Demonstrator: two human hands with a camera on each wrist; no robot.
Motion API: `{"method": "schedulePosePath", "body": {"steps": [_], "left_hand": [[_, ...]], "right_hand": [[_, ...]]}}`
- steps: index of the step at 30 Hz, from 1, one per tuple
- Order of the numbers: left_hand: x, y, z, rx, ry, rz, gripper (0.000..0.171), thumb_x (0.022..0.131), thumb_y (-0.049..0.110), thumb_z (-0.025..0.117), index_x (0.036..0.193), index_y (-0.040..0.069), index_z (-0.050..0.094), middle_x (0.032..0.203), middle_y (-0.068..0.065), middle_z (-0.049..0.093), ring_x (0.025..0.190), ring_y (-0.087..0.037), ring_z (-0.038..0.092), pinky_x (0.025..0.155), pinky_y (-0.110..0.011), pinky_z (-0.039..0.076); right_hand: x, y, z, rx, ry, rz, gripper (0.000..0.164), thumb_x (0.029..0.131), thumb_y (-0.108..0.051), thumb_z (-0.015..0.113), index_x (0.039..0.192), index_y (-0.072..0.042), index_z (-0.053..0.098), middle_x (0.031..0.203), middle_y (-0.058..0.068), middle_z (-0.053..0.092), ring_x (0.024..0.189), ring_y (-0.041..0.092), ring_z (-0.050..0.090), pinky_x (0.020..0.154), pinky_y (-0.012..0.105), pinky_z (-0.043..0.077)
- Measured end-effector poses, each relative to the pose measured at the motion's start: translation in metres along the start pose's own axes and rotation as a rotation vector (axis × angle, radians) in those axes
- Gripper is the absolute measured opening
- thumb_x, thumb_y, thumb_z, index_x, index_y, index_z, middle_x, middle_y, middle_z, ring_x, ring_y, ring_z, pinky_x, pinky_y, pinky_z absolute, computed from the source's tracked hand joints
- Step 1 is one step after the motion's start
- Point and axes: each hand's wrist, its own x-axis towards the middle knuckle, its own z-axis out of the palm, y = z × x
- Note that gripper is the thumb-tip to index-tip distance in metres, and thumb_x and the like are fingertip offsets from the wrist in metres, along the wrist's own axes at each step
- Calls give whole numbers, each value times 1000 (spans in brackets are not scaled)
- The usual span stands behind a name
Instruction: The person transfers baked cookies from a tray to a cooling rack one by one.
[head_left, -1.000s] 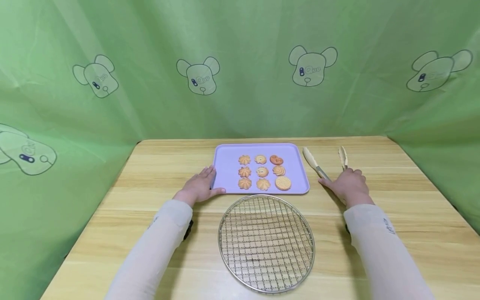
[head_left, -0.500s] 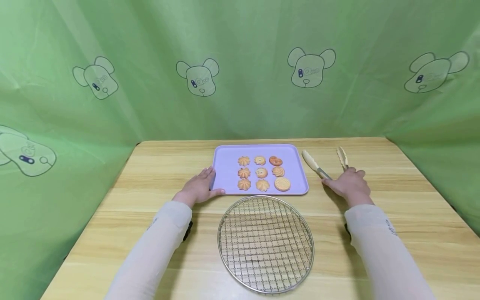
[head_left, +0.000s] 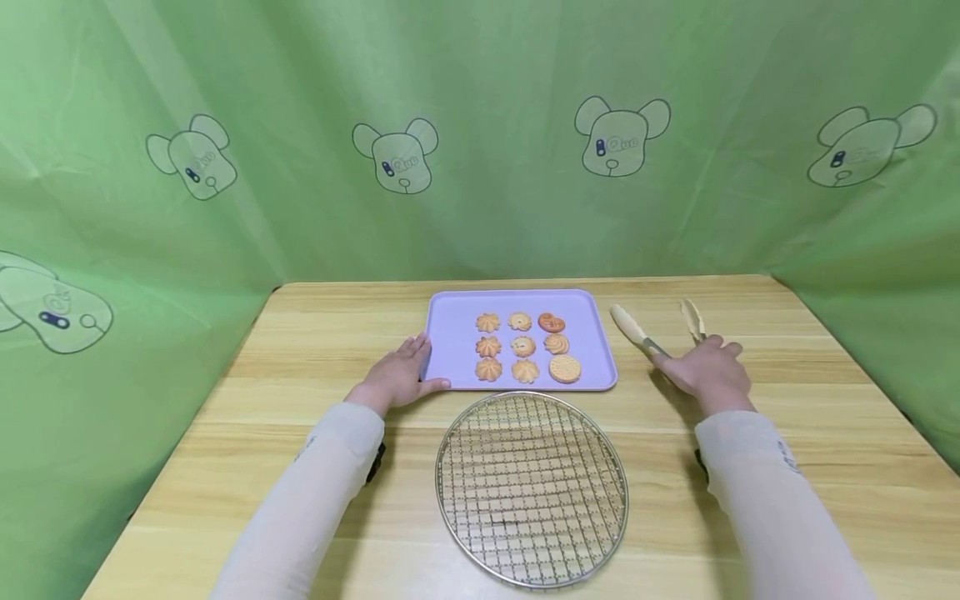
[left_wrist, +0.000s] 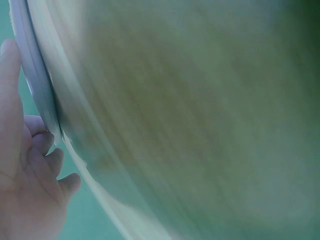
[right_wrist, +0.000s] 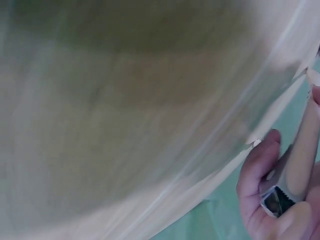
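In the head view, my left hand (head_left: 393,375) holds the near left corner of a lilac tray (head_left: 450,312), thumb at its front rim and fingers along the left side. The left wrist view has the tray's rim (left_wrist: 34,60) against the fingers. Biscuits (head_left: 523,346) of several shapes lie on the tray in rows. To the right of it, my right hand (head_left: 711,371) grips a pair of tongs (head_left: 632,327), whose two pale tips stand spread apart, pointing away from me. Their handle end (right_wrist: 277,200) shows within the curled fingers in the right wrist view.
A round wire rack (head_left: 532,492) lies on the wooden table (head_left: 300,325) in front of the tray, close to its front rim. Green fabric (head_left: 487,225) with bear heads hangs behind the table and at both sides.
My right hand has shifted slightly to the right with the tongs, their tips moving a little right and nearer to me. The left hand, tray, biscuits and rack stay put.
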Motion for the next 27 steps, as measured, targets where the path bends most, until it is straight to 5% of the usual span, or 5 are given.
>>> {"method": "schedulePosePath", "body": {"steps": [9,18,27], "left_hand": [[0,1,0,-8,-5,3,92,90,64,44,151,0,15,157,-12,7,143,-31,10,116,-42,13],[-1,0,0,-14,-6,4,92,90,64,44,151,0,15,157,-12,6,143,-31,9,115,-42,13],[0,0,1,-11,-9,4,92,90,65,42,151,1,15,157,-11,6,143,-30,9,116,-41,13]], "right_hand": [[2,8,1,2,-1,-12,122,81,-75,43,135,26,1,121,56,23,100,66,38,75,64,45],[-3,13,-1,28,54,-63,116,78,-80,43,124,24,20,90,42,44,84,57,52,56,50,47],[-4,15,-6,32,44,-134,121,79,-82,38,134,23,13,102,47,45,88,61,51,61,56,48]]}}
